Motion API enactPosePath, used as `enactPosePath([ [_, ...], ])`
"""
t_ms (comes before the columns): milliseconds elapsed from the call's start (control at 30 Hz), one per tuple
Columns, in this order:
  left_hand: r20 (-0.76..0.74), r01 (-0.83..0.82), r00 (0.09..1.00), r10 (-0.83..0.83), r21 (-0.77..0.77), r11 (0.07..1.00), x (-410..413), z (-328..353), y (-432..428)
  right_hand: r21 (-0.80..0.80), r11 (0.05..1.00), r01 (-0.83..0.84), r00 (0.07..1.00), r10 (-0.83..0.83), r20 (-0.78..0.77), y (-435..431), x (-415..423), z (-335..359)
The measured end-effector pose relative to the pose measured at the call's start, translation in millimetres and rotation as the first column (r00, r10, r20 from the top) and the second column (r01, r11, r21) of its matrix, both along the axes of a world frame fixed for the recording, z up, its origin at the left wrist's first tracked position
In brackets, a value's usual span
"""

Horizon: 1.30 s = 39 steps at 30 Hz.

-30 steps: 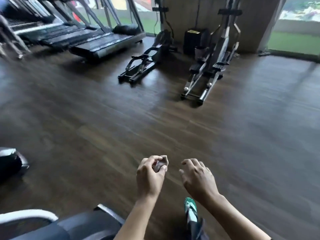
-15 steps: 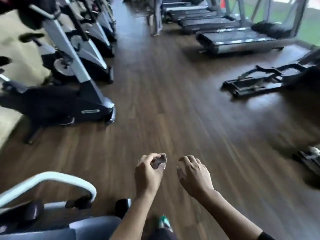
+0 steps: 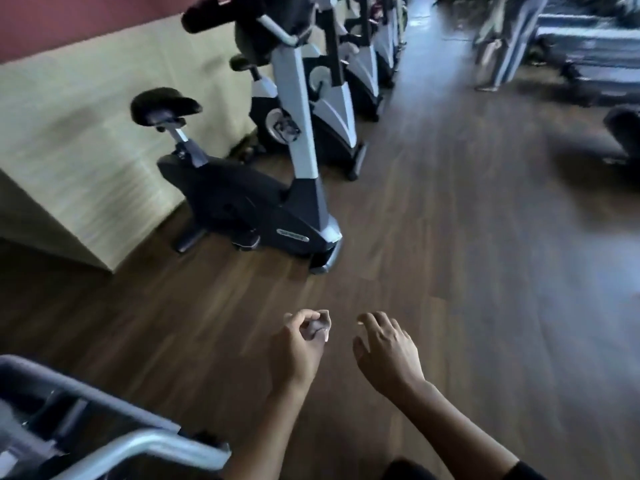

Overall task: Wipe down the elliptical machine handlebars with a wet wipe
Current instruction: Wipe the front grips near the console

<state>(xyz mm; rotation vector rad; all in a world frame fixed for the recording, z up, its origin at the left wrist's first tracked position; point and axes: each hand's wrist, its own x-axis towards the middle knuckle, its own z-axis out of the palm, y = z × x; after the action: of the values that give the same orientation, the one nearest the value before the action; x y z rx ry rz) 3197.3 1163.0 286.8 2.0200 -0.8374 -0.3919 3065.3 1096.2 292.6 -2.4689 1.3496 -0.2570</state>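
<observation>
A black and silver exercise bike (image 3: 242,202) stands ahead on my left, first in a row of bikes along the pale yellow wall (image 3: 86,133), with wooden floor (image 3: 450,237) between it and me. A grey metal rail (image 3: 138,441) curves across the lower left corner, near my left forearm. My left hand (image 3: 298,348) is held out low, its fingers (image 3: 294,318) curled round the balled-up wet wipe (image 3: 313,329). My right hand (image 3: 388,351) hangs beside it, apart, fingers loosely spread and holding nothing.

Left hand (image 3: 298,346) curled, right hand (image 3: 386,353) relaxed.
</observation>
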Motion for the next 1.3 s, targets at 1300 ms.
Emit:
enactPosePath([
  [1300,0.045,-0.992,-0.05,0.998,0.117,-0.055,676,-18,-14,0.115,-0.113,-0.987,-0.113,0.994,0.003,-64,887,-20],
])
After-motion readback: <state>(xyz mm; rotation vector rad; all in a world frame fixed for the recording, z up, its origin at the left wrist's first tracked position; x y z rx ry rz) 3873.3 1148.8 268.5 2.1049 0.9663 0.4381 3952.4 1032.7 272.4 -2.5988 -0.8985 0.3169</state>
